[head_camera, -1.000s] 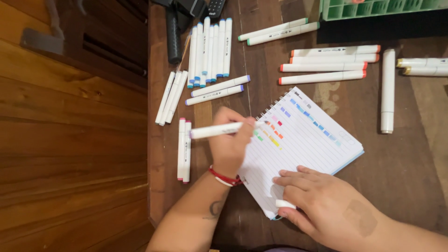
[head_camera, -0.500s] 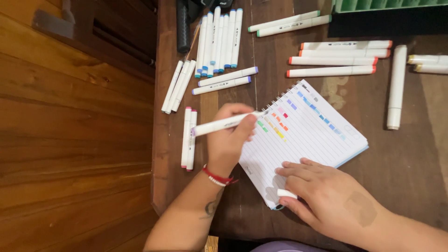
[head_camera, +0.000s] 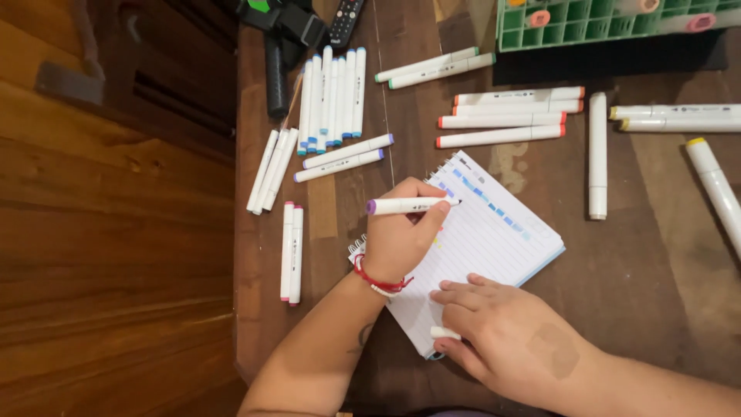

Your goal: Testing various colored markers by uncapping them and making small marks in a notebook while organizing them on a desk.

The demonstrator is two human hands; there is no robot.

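Observation:
My left hand (head_camera: pixel 397 232), with a red string bracelet at the wrist, grips a white marker (head_camera: pixel 409 205) with a purple end cap. Its tip rests at the upper left of a spiral lined notebook (head_camera: pixel 502 239) on the wooden table. Rows of small colour swatches run along the page's top edge. My right hand (head_camera: pixel 505 340) lies flat on the notebook's lower part, with a small white cap-like piece (head_camera: pixel 445 333) under its fingers.
Many white markers lie around: a blue-tipped row (head_camera: pixel 332 96), a pink-tipped pair (head_camera: pixel 291 252), several orange-tipped ones (head_camera: pixel 513 116), yellow-tipped ones (head_camera: pixel 714 185) at right. A green grid marker rack (head_camera: pixel 610 23) stands at the top. The table's left edge (head_camera: pixel 235 232) drops to the wooden floor.
My left hand has shifted up the page toward the notebook's top corner, with the marker now lying more level. The right hand stays on the notebook.

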